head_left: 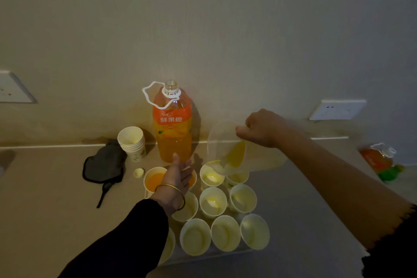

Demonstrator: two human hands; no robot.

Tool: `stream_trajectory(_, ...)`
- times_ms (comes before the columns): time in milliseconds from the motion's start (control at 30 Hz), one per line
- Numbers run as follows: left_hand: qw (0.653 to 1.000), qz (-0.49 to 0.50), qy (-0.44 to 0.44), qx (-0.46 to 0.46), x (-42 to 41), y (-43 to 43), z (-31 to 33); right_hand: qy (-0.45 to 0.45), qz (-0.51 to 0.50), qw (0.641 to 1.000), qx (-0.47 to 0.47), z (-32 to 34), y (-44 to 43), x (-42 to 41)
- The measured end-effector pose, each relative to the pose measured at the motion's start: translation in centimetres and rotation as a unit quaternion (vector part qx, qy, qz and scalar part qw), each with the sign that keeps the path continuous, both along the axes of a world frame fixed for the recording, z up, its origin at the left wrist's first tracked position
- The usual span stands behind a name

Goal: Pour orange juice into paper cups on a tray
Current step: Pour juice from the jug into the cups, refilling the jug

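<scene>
Here, right hand (264, 128) gripping tilted clear jug (222, 142) of orange juice (237, 153), left hand (178, 176) flat-fingered above a filled cup (155, 179).

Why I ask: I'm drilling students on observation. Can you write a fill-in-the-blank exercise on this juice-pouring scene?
1. The tilted clear pitcher is held by the ____ hand.
2. The tall juice bottle stands upright with its cap ____.
3. The stack of paper cups stands to the ____ of that bottle.
4. The cup just left of the left hand is filled with orange ____.
Missing words: right; off; left; juice.
</scene>
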State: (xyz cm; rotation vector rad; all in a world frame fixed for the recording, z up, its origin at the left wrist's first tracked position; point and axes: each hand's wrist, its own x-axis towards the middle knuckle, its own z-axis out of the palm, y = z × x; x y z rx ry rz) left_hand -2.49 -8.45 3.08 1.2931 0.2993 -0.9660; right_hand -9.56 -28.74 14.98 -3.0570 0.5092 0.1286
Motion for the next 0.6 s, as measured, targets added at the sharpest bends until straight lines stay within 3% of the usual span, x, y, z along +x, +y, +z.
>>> stream_trajectory(600,1.000,0.001,-0.001,0.008,-0.8,-1.3,-0.2,0.025,-0.047,0.999,-0.002,-3.1,-2.8,-1.9)
